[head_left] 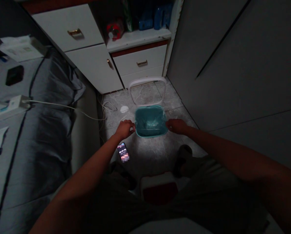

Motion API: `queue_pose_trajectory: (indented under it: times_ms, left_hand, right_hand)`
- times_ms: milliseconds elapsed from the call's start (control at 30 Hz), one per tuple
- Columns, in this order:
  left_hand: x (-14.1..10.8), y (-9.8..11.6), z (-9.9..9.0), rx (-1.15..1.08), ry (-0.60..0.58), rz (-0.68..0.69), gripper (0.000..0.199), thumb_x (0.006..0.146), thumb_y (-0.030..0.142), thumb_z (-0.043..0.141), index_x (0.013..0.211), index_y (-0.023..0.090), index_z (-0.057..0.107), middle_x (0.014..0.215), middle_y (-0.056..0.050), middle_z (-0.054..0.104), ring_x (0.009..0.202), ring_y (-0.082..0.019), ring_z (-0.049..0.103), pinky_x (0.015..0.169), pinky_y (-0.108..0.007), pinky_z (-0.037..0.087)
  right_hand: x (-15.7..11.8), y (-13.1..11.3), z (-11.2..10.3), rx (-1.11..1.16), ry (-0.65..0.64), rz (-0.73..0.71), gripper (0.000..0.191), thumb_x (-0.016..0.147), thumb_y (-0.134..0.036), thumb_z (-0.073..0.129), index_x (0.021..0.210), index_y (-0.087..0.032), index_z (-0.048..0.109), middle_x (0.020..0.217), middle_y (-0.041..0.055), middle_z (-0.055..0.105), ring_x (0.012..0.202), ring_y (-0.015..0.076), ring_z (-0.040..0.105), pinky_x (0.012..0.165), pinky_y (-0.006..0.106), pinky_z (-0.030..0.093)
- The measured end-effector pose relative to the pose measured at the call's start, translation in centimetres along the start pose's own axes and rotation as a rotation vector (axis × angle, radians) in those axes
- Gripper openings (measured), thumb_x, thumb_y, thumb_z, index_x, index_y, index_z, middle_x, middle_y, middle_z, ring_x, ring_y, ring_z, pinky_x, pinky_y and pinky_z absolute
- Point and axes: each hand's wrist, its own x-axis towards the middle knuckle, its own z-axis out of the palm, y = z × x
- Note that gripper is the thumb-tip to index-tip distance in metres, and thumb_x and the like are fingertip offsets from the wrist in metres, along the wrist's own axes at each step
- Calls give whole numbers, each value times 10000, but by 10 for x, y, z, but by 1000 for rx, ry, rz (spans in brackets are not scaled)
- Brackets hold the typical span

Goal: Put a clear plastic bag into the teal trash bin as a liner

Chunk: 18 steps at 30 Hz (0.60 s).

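Note:
A teal bin (pixel 151 121) with a clear film or bag inside it stands on the tiled floor. At its left edge is my left hand (pixel 125 128), fingers closed on the rim or the film there. My right hand (pixel 176 126) grips the opposite edge in the same way, its fingertips partly hidden. Just beyond the bin, a pale rim-like frame (pixel 165 88) lies apart from it. A lit phone (pixel 123 152) rests on the floor below my left hand.
White cabinets (pixel 92 68) with bottles (pixel 115 30) on a shelf stand ahead. A grey-covered sofa (pixel 50 130) lines the left, with a cable (pixel 62 105) trailing to the floor. Grey panels (pixel 233 65) rise on the right. A red and white box (pixel 158 188) sits between the feet.

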Motion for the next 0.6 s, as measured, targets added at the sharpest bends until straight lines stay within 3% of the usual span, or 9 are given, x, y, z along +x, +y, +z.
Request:
queue_pose_trajectory:
  times_ms: [167,300,400,600]
  left_hand:
    - [-8,-8,5,-104,-38,41,114,878,178,656,905,232,754,999,-42,768,985,-237,703,905,-358,464]
    - [-19,-12,15,-132,-47,23,152,859,144,646,892,241,759,1004,-42,743,910,-215,700,794,-310,475]
    - [-27,-10,21,-117,2,-20,206,865,119,609,911,246,764,1002,-41,714,893,-213,691,775,-310,476]
    - [-33,-2,28,-111,122,-46,211,920,164,557,869,235,749,1006,-51,682,913,-216,673,813,-317,488]
  right_hand:
    - [-6,6,5,34,13,16,137,926,-221,646,1030,-219,734,1118,73,787,1009,254,720,746,292,442]
    - [-13,9,11,148,-13,8,228,875,-175,691,1092,-230,730,1088,36,800,967,218,727,740,274,442]
    - [-18,6,11,172,-24,1,261,858,-166,707,1108,-231,744,1085,30,805,969,216,729,758,277,453]
    - [-24,-1,4,129,17,-16,155,857,-199,717,1002,-224,767,1097,47,797,989,228,715,789,285,461]
